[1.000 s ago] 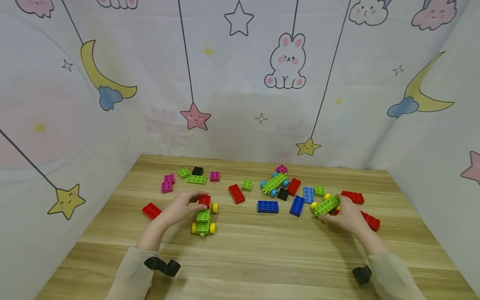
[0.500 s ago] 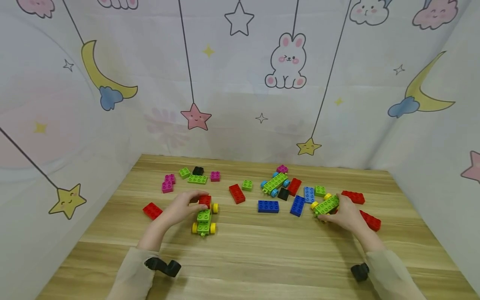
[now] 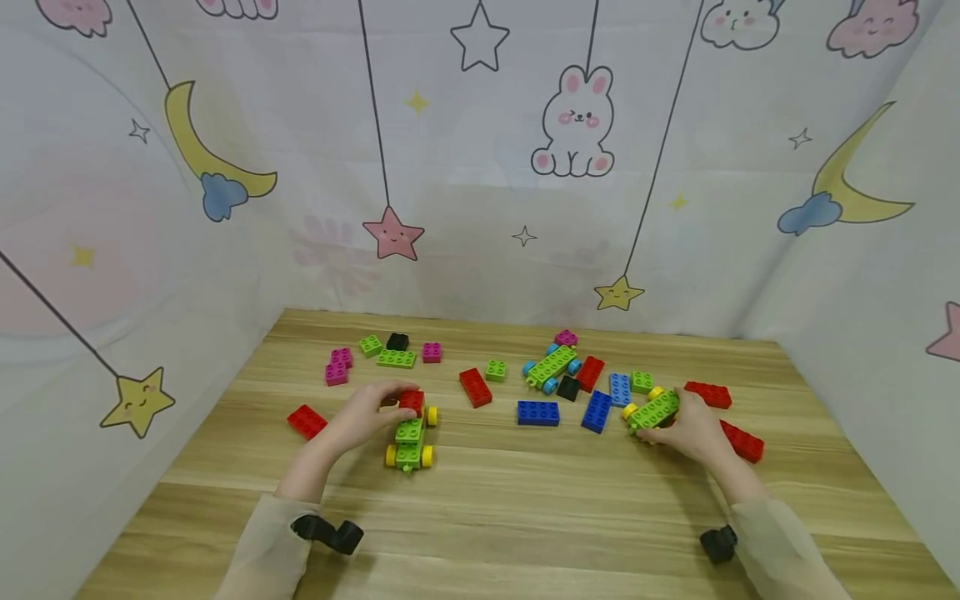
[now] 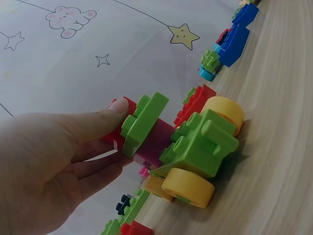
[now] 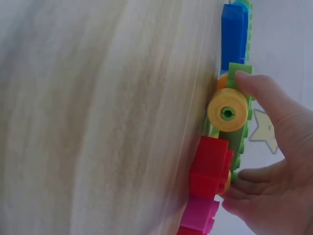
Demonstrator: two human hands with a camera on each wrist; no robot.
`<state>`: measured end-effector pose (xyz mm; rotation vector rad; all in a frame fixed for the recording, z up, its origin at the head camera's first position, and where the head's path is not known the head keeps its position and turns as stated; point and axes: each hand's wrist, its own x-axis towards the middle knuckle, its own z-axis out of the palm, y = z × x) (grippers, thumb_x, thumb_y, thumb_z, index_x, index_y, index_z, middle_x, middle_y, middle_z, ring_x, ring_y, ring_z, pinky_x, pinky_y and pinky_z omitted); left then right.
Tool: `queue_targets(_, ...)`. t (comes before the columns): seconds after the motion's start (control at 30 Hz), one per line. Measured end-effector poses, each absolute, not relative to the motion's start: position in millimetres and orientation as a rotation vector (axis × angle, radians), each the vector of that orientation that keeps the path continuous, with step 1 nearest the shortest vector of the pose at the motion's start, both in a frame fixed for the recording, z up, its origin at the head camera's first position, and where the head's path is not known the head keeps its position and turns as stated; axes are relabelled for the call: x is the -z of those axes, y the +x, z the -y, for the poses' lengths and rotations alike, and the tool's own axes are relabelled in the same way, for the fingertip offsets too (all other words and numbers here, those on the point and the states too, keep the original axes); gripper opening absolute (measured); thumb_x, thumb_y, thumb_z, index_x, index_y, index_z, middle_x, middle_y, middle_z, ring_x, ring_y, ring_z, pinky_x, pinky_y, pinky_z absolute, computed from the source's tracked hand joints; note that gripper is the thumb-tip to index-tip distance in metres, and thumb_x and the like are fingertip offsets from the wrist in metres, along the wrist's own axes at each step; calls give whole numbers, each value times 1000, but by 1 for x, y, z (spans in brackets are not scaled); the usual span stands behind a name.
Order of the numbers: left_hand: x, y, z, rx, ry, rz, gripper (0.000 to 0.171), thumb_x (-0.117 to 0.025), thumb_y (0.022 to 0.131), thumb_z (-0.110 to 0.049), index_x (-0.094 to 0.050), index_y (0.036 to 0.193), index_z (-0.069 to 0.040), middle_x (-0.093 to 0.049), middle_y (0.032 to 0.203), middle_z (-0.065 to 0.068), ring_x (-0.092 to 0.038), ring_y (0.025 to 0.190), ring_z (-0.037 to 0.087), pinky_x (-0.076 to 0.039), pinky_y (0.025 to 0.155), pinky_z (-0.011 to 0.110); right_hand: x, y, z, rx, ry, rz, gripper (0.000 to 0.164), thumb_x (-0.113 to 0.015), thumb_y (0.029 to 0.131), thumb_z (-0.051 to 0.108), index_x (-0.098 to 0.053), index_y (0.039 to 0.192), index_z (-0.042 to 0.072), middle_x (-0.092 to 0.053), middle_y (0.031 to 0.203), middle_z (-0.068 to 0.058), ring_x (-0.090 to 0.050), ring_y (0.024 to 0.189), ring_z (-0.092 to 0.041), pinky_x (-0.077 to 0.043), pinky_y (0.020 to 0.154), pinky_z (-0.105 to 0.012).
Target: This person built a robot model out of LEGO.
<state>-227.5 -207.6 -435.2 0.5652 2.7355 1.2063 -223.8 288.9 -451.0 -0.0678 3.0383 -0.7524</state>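
My left hand [image 3: 367,414] pinches the red brick [image 3: 411,401] at the top of a small toy car, thumb on the near side. Under that brick the car has a green brick [image 4: 146,122], a magenta brick [image 4: 160,141] and a green wheeled base [image 4: 203,144] with yellow wheels, standing on the table. Over on the right, my right hand [image 3: 696,429] grips another green wheeled base [image 3: 654,410] with yellow wheels, thumb at one end and fingers at the other. Its far end is hidden by the hand. A red brick [image 5: 209,166] lies close beside this base in the right wrist view.
Between the hands lie a red brick [image 3: 476,388], blue bricks [image 3: 537,412] and a green wheeled base with blue wheels [image 3: 551,367]. Magenta bricks [image 3: 337,372], a black brick [image 3: 397,342] and green ones stand back left. Red bricks [image 3: 742,441] lie by the right hand. A printed curtain [image 3: 465,167] hangs behind.
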Motion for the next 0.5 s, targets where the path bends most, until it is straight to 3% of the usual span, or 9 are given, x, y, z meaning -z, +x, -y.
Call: queue_targets(0.5, 433, -227, 207, -1199, 559, -2730, 46, -65, 94, -18, -56, 134, 2, -59, 133, 21, -55, 124, 40, -45, 103, 53, 435, -216, -285, 842, -17, -3093, 102, -82, 76, 36, -28, 140, -22, -38, 136, -43, -43, 120, -54, -40, 99, -66)
